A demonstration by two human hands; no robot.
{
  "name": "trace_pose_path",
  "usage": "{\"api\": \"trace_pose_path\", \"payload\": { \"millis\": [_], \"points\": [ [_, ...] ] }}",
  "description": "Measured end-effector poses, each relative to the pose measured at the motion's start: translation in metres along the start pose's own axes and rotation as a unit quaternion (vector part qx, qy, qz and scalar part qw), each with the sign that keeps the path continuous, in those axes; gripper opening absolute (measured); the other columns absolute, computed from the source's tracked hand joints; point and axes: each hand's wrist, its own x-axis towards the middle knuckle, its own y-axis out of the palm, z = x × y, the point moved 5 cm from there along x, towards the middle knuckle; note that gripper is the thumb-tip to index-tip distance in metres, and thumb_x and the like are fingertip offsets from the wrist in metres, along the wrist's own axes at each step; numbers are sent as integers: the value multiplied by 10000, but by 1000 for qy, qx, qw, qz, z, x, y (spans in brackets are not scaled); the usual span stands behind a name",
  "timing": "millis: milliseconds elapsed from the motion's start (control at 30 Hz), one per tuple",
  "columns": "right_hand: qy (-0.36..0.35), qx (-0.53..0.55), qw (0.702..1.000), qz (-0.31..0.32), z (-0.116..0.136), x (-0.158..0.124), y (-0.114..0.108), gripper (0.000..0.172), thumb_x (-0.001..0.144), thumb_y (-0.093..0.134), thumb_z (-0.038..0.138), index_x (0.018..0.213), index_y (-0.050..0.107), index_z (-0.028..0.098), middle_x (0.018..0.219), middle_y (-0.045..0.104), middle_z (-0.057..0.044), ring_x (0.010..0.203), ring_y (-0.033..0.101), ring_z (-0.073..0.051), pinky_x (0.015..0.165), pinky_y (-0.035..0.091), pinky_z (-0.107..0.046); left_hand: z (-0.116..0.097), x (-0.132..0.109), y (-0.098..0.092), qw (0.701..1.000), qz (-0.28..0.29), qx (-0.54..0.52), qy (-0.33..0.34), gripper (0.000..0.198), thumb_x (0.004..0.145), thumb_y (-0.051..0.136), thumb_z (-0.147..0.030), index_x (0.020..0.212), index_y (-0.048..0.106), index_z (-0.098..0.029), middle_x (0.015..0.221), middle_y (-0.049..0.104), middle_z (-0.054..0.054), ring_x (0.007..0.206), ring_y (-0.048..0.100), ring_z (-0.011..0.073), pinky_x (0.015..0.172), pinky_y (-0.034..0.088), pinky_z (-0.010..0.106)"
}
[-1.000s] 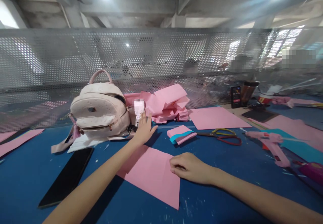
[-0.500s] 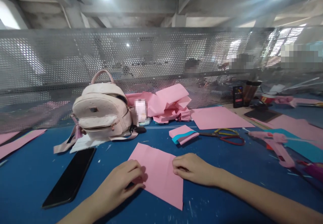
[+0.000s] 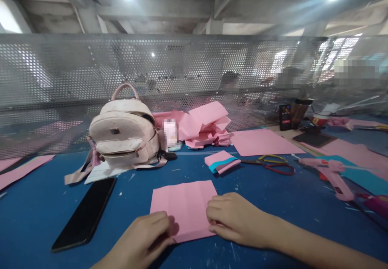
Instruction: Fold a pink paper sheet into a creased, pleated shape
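A pink sheet of paper with faint fold lines lies on the blue tabletop in front of me. My left hand pinches its near left edge, thumb beneath and fingers curled over. On the right edge, my right hand has its fingers bent and closed over the paper. Just beyond the sheet sits a small folded pink paper piece with a blue band. Scissors with red and yellow handles rest beside that piece, their blades pointing toward it.
A black phone lies to the left, below a pale pink backpack. Crumpled pink paper and a flat pink sheet are at the back. A pink glue gun lies right. Behind stands a perforated metal screen.
The pink sheet has turned counter-clockwise and come slightly nearer, so its far edge now runs almost level. Both hands have shifted toward me with it.
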Motion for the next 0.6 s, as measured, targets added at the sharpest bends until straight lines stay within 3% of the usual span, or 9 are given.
{"api": "trace_pose_path", "payload": {
  "millis": [133,300,500,600],
  "points": [
    [-16,3,1000,0,-1,1,4,176,966,527,281,811,565,208,768,629,5,742,548,-157,640,345,-272,-9,-2,12,998,-23,46,44,189,1004,433,-274,819,440,-236,718,575,-18,566,558,140,484,377,239],
    [-35,-7,999,6,0,4,13,161,967,510,268,837,576,199,784,640,-16,756,532,-177,678,347,-291,-1,-5,27,995,-29,93,39,159,980,445,-242,822,437,-240,704,586,-31,528,578,132,444,388,244],
    [-61,-79,995,9,-4,6,22,194,986,468,269,863,600,199,804,654,-30,753,543,-194,656,328,-329,-2,-4,21,982,-67,167,60,236,931,394,-156,730,495,-228,602,595,-29,452,592,140,398,365,272],
    [-54,-82,995,17,-8,6,23,177,965,510,283,835,600,203,786,661,-17,728,545,-185,627,313,-330,2,-6,21,980,-53,183,58,286,946,427,-180,680,526,-223,566,599,-28,436,605,145,394,339,288]
  ]
}}
